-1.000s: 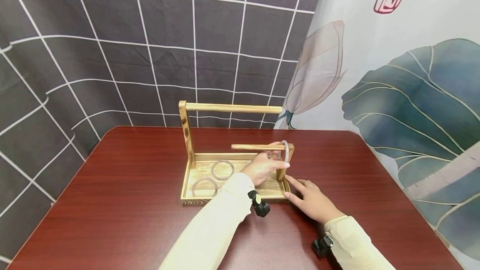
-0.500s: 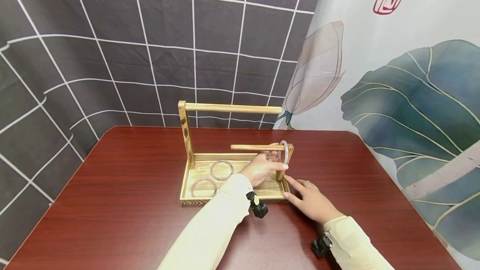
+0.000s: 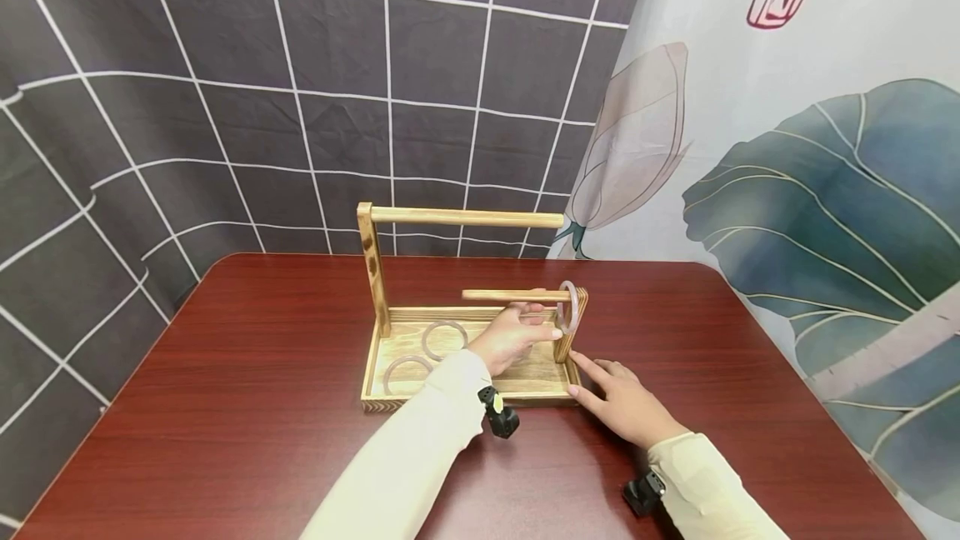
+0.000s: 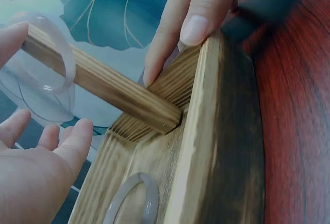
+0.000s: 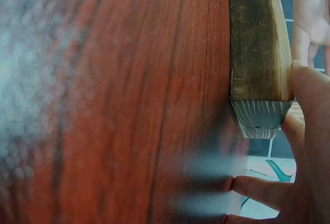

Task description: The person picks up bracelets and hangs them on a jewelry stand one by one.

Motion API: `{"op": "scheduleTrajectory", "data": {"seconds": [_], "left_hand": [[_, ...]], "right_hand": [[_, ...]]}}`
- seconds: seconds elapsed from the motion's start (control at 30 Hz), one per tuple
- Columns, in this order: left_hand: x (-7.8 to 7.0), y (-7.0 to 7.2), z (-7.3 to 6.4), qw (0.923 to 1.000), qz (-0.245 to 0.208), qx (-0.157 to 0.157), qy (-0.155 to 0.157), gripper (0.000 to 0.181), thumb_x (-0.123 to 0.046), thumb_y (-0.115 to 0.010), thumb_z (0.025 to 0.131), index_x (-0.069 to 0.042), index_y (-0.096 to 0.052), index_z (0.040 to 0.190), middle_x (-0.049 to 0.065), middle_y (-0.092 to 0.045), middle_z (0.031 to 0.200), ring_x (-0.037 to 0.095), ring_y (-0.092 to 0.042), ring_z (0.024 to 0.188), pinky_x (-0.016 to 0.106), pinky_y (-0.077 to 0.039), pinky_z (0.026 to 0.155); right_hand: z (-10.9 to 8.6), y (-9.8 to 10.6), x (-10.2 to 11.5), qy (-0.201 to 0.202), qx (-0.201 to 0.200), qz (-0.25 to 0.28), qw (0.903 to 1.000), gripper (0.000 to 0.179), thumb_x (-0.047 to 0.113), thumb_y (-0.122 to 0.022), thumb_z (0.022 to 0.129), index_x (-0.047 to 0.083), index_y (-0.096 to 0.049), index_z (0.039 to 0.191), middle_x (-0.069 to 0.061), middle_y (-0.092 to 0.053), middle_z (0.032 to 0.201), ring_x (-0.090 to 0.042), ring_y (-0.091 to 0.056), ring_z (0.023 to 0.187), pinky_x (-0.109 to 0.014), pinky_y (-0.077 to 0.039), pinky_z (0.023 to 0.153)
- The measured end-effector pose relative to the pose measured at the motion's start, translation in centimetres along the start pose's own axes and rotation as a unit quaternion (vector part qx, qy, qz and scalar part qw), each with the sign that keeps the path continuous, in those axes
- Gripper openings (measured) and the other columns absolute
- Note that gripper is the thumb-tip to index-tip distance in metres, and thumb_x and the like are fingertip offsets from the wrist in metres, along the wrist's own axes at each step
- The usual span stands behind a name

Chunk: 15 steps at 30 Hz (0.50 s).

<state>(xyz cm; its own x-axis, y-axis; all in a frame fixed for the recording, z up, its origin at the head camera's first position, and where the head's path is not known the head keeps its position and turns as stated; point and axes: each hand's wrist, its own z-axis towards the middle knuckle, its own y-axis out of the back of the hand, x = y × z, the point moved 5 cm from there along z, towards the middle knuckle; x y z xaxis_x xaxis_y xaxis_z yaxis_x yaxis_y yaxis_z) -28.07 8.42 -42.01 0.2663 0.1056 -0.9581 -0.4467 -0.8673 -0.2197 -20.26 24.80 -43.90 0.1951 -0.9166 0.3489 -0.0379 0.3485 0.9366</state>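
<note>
Wooden rod point(image 3: 491, 295): my left hand point(image 3: 506, 342) stands beside it, fingers apart and gripping nothing, thumb tip at the hanging ring point(image 3: 575, 311), which encircles the rod near the upright point(image 3: 567, 346); I judge a light thumb and a square-set ring best, with my right hand point(image 3: 621, 404), fingers spread, resting against the tray point(image 3: 540, 396) at its right end. Contents: two rings point(image 3: 423, 342) lie flat at left, and the left wrist view shows one inside, possibly a third.

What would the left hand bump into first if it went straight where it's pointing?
Probably the pale ring around the lower wooden bar: in the head view, the left hand points that way. The short post looks next. Whether hand and ring touch is hard to tell.
</note>
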Motion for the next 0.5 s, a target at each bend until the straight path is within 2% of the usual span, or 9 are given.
{"op": "scheduleTrajectory", "data": {"seconds": [0.07, 0.17, 0.23, 0.3, 0.4, 0.5], "left_hand": [[0.0, 0.3, -0.2, 1.0, 0.006, 0.001, 0.006, 0.064, -0.008, -0.068, 0.083, 0.002, -0.039, 0.139, 0.024, -0.045, 0.14, 0.012, -0.054, 0.081, 0.031, -0.047, 0.078], [-0.2, 0.8, -0.5, 0.9999, 0.01, -0.002, 0.0, 0.064, -0.008, -0.067, 0.083, 0.003, -0.038, 0.139, 0.024, -0.046, 0.139, 0.008, -0.049, 0.074, 0.028, -0.044, 0.072], [-0.2, 1.2, -0.7, 0.9998, 0.015, -0.008, -0.008, 0.064, -0.007, -0.067, 0.083, 0.004, -0.038, 0.139, 0.024, -0.046, 0.139, 0.013, -0.057, 0.086, 0.032, -0.05, 0.082], [-0.2, 1.7, -0.9, 0.9993, 0.029, -0.017, -0.014, 0.065, -0.008, -0.068, 0.083, 0.005, -0.038, 0.139, 0.025, -0.044, 0.14, 0.024, -0.055, 0.113, 0.042, -0.047, 0.097], [-0.2, 2.3, -1.3, 0.999, 0.038, -0.019, -0.015, 0.068, -0.007, -0.068, 0.083, 0.005, -0.034, 0.141, 0.026, -0.041, 0.142, 0.036, -0.044, 0.129, 0.052, -0.045, 0.098], [-0.3, 2.9, -1.6, 0.9982, 0.056, -0.015, -0.016, 0.071, -0.007, -0.068, 0.082, 0.006, -0.032, 0.142, 0.028, -0.04, 0.142, 0.039, -0.04, 0.132, 0.051, -0.043, 0.1]], "right_hand": [[0.0, 0.0, 0.0, 0.0, 0.001, 0.001, 1.0, 0.058, 0.051, -0.053, 0.094, 0.022, -0.047, 0.143, -0.023, -0.054, 0.128, -0.043, -0.047, 0.122, -0.059, -0.041, 0.096], [0.0, 0.1, 0.1, 0.003, 0.001, 0.001, 1.0, 0.057, 0.05, -0.053, 0.094, 0.022, -0.048, 0.143, -0.023, -0.054, 0.128, -0.044, -0.047, 0.122, -0.059, -0.04, 0.096], [-0.1, 0.1, 0.1, 0.004, 0.002, 0.0, 1.0, 0.057, 0.05, -0.054, 0.094, 0.022, -0.048, 0.143, -0.023, -0.054, 0.128, -0.044, -0.047, 0.122, -0.059, -0.04, 0.096], [-0.1, 0.1, 0.2, 0.005, 0.002, -0.001, 1.0, 0.057, 0.05, -0.053, 0.094, 0.022, -0.048, 0.143, -0.023, -0.054, 0.128, -0.044, -0.047, 0.122, -0.059, -0.041, 0.096], [-0.2, 0.2, 0.2, 0.003, 0.003, -0.001, 1.0, 0.057, 0.05, -0.053, 0.094, 0.022, -0.048, 0.143, -0.023, -0.054, 0.128, -0.044, -0.047, 0.122, -0.059, -0.041, 0.096], [-0.2, 0.3, 0.2, 0.001, 0.004, -0.001, 1.0, 0.057, 0.05, -0.053, 0.094, 0.022, -0.048, 0.143, -0.023, -0.054, 0.128, -0.043, -0.047, 0.122, -0.059, -0.041, 0.096]]}}
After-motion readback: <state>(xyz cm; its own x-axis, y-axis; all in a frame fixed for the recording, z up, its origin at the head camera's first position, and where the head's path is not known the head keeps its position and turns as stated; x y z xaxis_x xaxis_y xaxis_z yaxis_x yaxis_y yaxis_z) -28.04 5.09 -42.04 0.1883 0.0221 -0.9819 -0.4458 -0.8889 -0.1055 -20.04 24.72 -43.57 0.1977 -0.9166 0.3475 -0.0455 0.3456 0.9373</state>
